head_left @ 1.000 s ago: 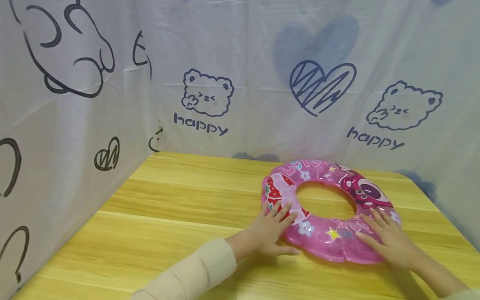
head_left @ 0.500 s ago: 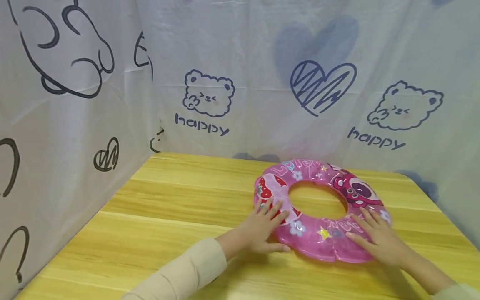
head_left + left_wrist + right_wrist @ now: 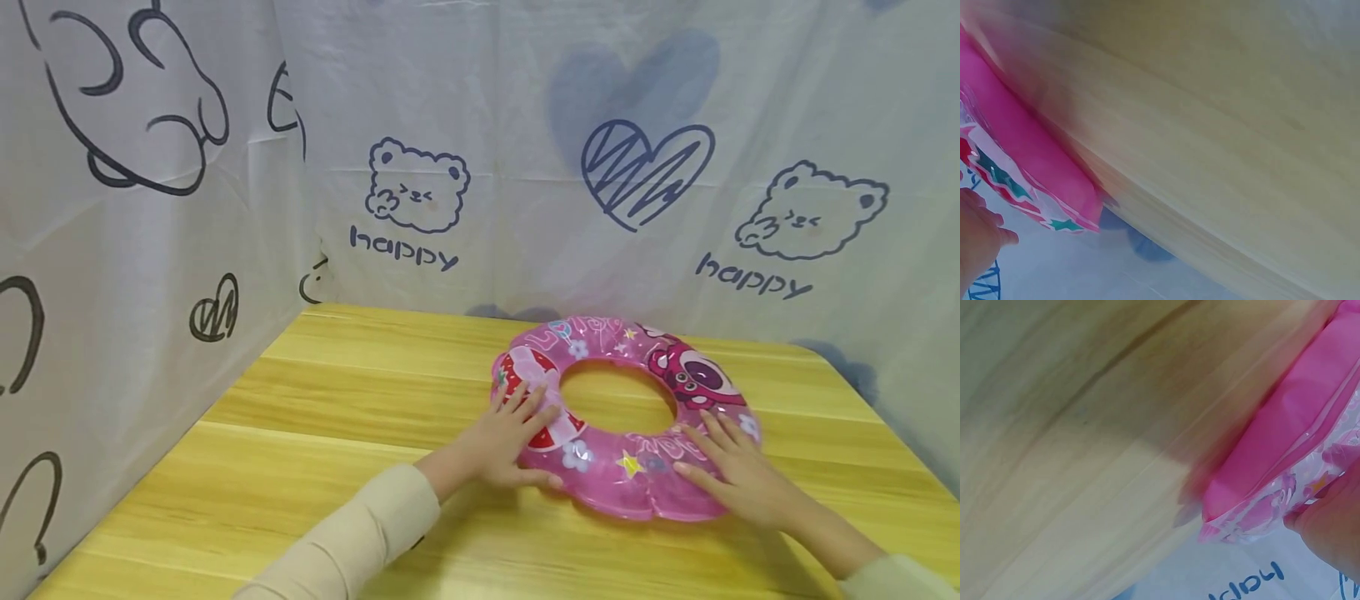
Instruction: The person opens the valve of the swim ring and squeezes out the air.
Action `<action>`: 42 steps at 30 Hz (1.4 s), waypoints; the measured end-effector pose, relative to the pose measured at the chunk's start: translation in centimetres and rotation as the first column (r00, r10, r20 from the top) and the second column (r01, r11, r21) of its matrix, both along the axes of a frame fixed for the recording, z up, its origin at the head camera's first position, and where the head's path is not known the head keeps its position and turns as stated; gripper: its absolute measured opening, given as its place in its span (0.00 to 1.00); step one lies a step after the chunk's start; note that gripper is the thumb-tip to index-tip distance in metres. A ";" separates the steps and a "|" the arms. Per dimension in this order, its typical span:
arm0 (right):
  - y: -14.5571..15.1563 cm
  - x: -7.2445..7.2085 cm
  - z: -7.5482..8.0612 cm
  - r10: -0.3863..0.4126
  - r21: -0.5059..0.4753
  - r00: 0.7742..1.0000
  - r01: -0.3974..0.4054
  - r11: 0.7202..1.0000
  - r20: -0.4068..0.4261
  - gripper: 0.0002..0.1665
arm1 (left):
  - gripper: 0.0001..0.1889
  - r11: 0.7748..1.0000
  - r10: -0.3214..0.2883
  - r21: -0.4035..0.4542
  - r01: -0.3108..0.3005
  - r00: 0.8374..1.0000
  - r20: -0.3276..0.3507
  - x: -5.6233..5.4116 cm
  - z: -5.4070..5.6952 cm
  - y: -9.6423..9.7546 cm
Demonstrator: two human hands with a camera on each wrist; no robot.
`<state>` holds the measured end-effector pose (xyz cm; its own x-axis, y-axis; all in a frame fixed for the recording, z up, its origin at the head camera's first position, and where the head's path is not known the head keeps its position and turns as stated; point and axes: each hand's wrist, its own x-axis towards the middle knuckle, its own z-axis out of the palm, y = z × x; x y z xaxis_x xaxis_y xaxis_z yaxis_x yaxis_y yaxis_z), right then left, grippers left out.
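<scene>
A pink inflatable swim ring [image 3: 607, 475] lies flat on the wooden table, printed with strawberries, flowers, stars and a pink bear. My left hand [image 3: 504, 440] rests on its left front side with fingers spread over the strawberry print, thumb along the outer front edge. On the right front part lies my right hand [image 3: 742, 475], fingers straight and pointing toward the bear print. In the left wrist view the ring's pink side wall [image 3: 1035, 144] shows beside the fingertips. The right wrist view shows the ring's side [image 3: 1285, 437] with part of the right hand [image 3: 1335, 519] over its top.
The yellow wood-grain table [image 3: 300, 467] extends left and in front of the ring. Behind it hangs a white cloth [image 3: 525, 233] with drawn bears, hearts and writing; another cloth wall [image 3: 135, 275] borders the left side. The ring's far edge is close to the back cloth.
The swim ring has slid left across the table, with both hands moving left along with it. Both hands keep about the same places on the ring.
</scene>
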<state>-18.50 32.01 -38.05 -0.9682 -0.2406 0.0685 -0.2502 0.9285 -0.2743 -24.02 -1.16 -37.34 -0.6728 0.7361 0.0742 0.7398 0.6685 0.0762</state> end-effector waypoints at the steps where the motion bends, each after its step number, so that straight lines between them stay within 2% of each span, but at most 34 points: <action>1: -0.1 0.0 0.0 -0.001 0.002 1.000 0.001 1.000 0.000 0.41 | 0.47 1.000 -0.001 0.005 0.001 1.000 0.005 -0.1 0.0 -0.1; 18: -3.0 -0.5 0.8 0.082 -0.031 0.996 -0.084 0.996 -0.037 0.40 | 0.42 0.999 0.026 0.045 -0.025 0.999 -0.023 -2.0 0.0 -2.3; 26: -4.0 -0.8 0.9 0.103 -0.032 0.994 -0.105 0.994 -0.038 0.40 | 0.39 0.995 0.082 0.057 -0.084 0.996 0.039 -2.5 0.3 -3.4; 35: -4.8 -1.0 0.8 0.129 -0.024 0.990 -0.131 0.991 -0.059 0.39 | 0.36 0.993 0.091 0.071 -0.092 0.996 0.011 -3.3 0.0 -4.5; 42: -5.6 -1.2 0.9 0.148 -0.019 0.988 -0.149 0.989 -0.050 0.40 | 0.34 0.992 0.107 0.069 -0.109 0.994 0.033 -3.4 -0.2 -5.3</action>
